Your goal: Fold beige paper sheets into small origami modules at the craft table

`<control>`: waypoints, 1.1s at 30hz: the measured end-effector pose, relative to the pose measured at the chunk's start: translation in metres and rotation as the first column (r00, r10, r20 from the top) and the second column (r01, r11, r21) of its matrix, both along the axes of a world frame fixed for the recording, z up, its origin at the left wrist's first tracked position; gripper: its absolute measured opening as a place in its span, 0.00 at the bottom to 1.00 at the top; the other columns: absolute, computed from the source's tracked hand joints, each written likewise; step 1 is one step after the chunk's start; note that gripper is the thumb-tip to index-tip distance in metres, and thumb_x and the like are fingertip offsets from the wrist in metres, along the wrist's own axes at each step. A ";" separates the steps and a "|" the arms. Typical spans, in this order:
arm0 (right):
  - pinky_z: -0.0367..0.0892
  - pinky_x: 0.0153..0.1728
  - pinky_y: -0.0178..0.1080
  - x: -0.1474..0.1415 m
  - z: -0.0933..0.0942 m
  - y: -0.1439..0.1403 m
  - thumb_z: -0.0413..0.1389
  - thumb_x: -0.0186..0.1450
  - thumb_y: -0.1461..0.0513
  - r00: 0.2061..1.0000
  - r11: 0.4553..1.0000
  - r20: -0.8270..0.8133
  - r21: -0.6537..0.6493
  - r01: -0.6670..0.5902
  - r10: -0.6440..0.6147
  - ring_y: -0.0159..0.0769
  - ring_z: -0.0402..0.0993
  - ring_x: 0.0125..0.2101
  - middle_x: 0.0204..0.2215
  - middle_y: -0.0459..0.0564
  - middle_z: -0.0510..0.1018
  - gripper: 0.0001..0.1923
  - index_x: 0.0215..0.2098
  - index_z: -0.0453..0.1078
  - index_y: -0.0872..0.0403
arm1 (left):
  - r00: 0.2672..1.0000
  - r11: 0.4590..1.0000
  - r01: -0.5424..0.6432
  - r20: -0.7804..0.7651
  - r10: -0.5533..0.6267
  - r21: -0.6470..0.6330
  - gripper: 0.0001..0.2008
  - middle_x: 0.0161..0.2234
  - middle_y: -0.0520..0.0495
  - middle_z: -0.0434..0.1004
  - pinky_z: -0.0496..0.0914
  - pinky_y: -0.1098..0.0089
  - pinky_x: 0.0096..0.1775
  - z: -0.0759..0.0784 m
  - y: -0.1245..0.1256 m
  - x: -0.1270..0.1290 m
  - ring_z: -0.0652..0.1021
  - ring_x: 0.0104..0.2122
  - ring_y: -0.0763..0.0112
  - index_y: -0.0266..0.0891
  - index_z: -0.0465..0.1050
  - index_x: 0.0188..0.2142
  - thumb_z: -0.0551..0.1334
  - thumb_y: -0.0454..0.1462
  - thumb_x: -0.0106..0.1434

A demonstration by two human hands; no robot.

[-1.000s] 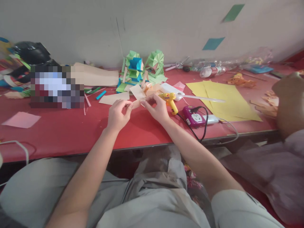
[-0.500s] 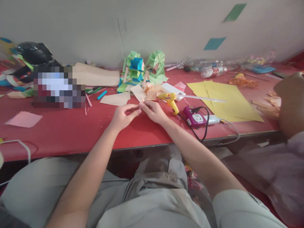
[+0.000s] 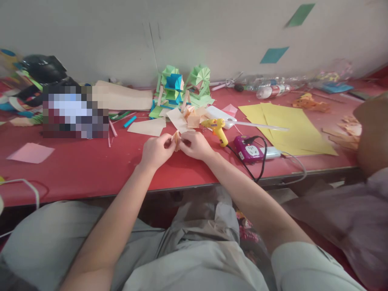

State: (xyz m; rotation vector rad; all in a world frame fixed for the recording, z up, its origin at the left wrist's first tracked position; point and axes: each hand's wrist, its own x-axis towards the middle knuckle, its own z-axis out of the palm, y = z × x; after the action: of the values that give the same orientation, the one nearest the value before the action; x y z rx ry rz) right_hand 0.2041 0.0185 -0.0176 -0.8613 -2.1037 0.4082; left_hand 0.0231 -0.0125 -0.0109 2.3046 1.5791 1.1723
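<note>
Between my two hands is a small piece of folded peach paper [image 3: 177, 141], held just above the red table [image 3: 121, 161]. My left hand [image 3: 158, 151] pinches its left side, fingers curled. My right hand [image 3: 195, 145] pinches the right side with thumb and bent fingers. Part of the paper is hidden by the fingertips. Right behind the hands lie loose peach paper sheets [image 3: 148, 126] and a folded peach paper piece [image 3: 193, 121]. To the right of my right hand a yellow glue gun [image 3: 217, 128] rests with a clear glue stick [image 3: 257, 125] at its back.
A purple power socket [image 3: 249, 148] with cables sits right of the glue gun. Yellow paper sheets [image 3: 287, 125] lie beyond it. Green and blue paper models [image 3: 174, 89] stand near the wall. A pink paper square [image 3: 30, 152] lies left. A person's arm [image 3: 374, 133] is at the right.
Both hands have curled in more and turned, drawing slightly closer to me. The folded peach paper now shows more clearly between the fingertips.
</note>
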 end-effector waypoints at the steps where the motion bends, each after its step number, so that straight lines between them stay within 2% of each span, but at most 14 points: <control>1: 0.55 0.29 0.36 -0.001 0.000 0.000 0.53 0.64 0.61 0.999 0.999 0.012 0.001 0.036 -0.036 0.30 0.59 0.23 0.19 0.44 0.66 0.16 0.20 0.56 0.52 | 0.999 0.999 -0.021 -0.046 0.023 0.037 0.08 0.27 0.46 0.82 0.71 0.69 0.32 0.001 -0.001 0.001 0.81 0.28 0.63 0.43 0.77 0.31 0.62 0.41 0.64; 4: 0.54 0.28 0.37 -0.003 -0.001 -0.001 0.53 0.65 0.57 0.995 0.995 0.037 -0.034 0.091 -0.089 0.30 0.58 0.23 0.19 0.45 0.66 0.18 0.21 0.54 0.52 | 0.986 0.990 -0.073 -0.143 0.090 0.121 0.07 0.27 0.47 0.82 0.67 0.70 0.28 0.002 -0.002 0.004 0.81 0.26 0.63 0.44 0.78 0.39 0.62 0.38 0.64; 7: 0.54 0.28 0.37 -0.005 0.000 -0.001 0.52 0.65 0.58 0.994 0.994 0.047 -0.048 0.096 -0.094 0.31 0.58 0.23 0.20 0.45 0.66 0.17 0.22 0.53 0.52 | 0.969 0.983 -0.106 -0.209 0.136 0.148 0.19 0.27 0.49 0.83 0.64 0.70 0.26 0.003 -0.003 0.005 0.81 0.25 0.63 0.45 0.74 0.54 0.61 0.37 0.63; 9: 0.54 0.28 0.37 -0.004 0.000 -0.001 0.52 0.64 0.61 0.992 0.993 0.047 -0.029 0.119 -0.117 0.32 0.58 0.24 0.22 0.46 0.66 0.14 0.22 0.53 0.52 | 0.962 0.983 -0.109 -0.231 0.142 0.150 0.22 0.28 0.49 0.83 0.64 0.70 0.26 0.005 -0.004 0.006 0.81 0.26 0.62 0.45 0.73 0.56 0.61 0.36 0.62; 12: 0.54 0.29 0.37 -0.004 0.001 -0.001 0.52 0.63 0.63 0.987 0.988 0.038 0.005 0.156 -0.156 0.33 0.58 0.26 0.25 0.48 0.68 0.11 0.24 0.56 0.52 | 0.972 0.986 -0.097 -0.198 0.123 0.134 0.18 0.30 0.50 0.83 0.65 0.70 0.27 0.008 -0.006 0.006 0.82 0.28 0.62 0.46 0.75 0.52 0.62 0.37 0.61; 15: 0.55 0.30 0.37 -0.003 0.001 0.000 0.51 0.65 0.62 0.991 0.991 0.020 0.005 0.134 -0.135 0.33 0.60 0.27 0.27 0.48 0.70 0.09 0.27 0.59 0.52 | 0.993 0.997 -0.040 -0.105 0.047 0.064 0.15 0.32 0.51 0.84 0.68 0.70 0.30 0.010 -0.007 0.003 0.83 0.32 0.62 0.46 0.74 0.50 0.62 0.39 0.62; 18: 0.59 0.32 0.36 -0.003 -0.003 0.004 0.52 0.68 0.60 0.997 0.996 -0.022 -0.050 0.075 -0.076 0.33 0.64 0.28 0.27 0.48 0.72 0.10 0.28 0.63 0.53 | 0.999 0.998 0.049 0.000 -0.049 -0.039 0.15 0.35 0.50 0.84 0.71 0.68 0.34 0.009 -0.004 -0.001 0.83 0.35 0.62 0.45 0.73 0.51 0.60 0.38 0.64; 21: 0.62 0.33 0.36 -0.001 -0.008 0.010 0.53 0.69 0.59 0.996 0.991 -0.079 -0.124 0.040 -0.050 0.34 0.68 0.29 0.26 0.48 0.73 0.12 0.28 0.67 0.54 | 0.989 0.987 0.114 0.106 -0.102 -0.113 0.14 0.30 0.50 0.82 0.71 0.68 0.34 0.007 -0.002 -0.004 0.81 0.32 0.64 0.43 0.75 0.50 0.58 0.39 0.65; 23: 0.65 0.36 0.37 0.000 -0.010 0.011 0.53 0.69 0.61 0.994 0.990 -0.104 -0.137 0.014 -0.029 0.36 0.71 0.32 0.29 0.50 0.76 0.09 0.31 0.70 0.54 | 0.982 0.984 0.140 0.141 -0.124 -0.107 0.13 0.28 0.50 0.81 0.70 0.68 0.32 0.007 -0.002 -0.005 0.79 0.29 0.66 0.43 0.77 0.47 0.57 0.40 0.67; 25: 0.67 0.40 0.39 0.002 -0.008 0.011 0.52 0.69 0.63 0.992 0.993 -0.123 -0.117 -0.033 0.018 0.38 0.74 0.36 0.34 0.52 0.79 0.08 0.35 0.72 0.54 | 0.981 0.989 0.139 0.142 -0.132 -0.043 0.12 0.30 0.49 0.80 0.69 0.68 0.32 0.008 -0.001 -0.006 0.76 0.27 0.68 0.43 0.78 0.43 0.57 0.41 0.68; 28: 0.68 0.43 0.40 0.002 -0.003 0.007 0.50 0.70 0.62 0.984 0.990 -0.152 -0.092 -0.105 0.090 0.38 0.75 0.38 0.36 0.52 0.80 0.10 0.37 0.74 0.54 | 0.982 0.993 0.100 0.157 -0.108 0.060 0.11 0.34 0.46 0.77 0.71 0.67 0.35 0.010 0.003 -0.008 0.75 0.31 0.67 0.42 0.79 0.38 0.59 0.42 0.67; 33: 0.69 0.40 0.39 0.000 0.000 0.005 0.53 0.70 0.56 0.968 0.974 -0.237 -0.188 -0.125 0.079 0.37 0.74 0.36 0.34 0.50 0.79 0.11 0.38 0.74 0.54 | 0.963 0.992 0.127 0.239 -0.127 0.019 0.09 0.35 0.46 0.75 0.72 0.65 0.39 0.012 0.009 -0.012 0.76 0.37 0.65 0.42 0.76 0.32 0.61 0.42 0.66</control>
State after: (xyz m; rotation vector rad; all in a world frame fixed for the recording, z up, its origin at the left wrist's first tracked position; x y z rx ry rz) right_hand 0.2040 0.0235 -0.0177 -0.7804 -1.9197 0.7511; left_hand 0.0112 -0.0039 0.0009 2.1329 1.3260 1.3615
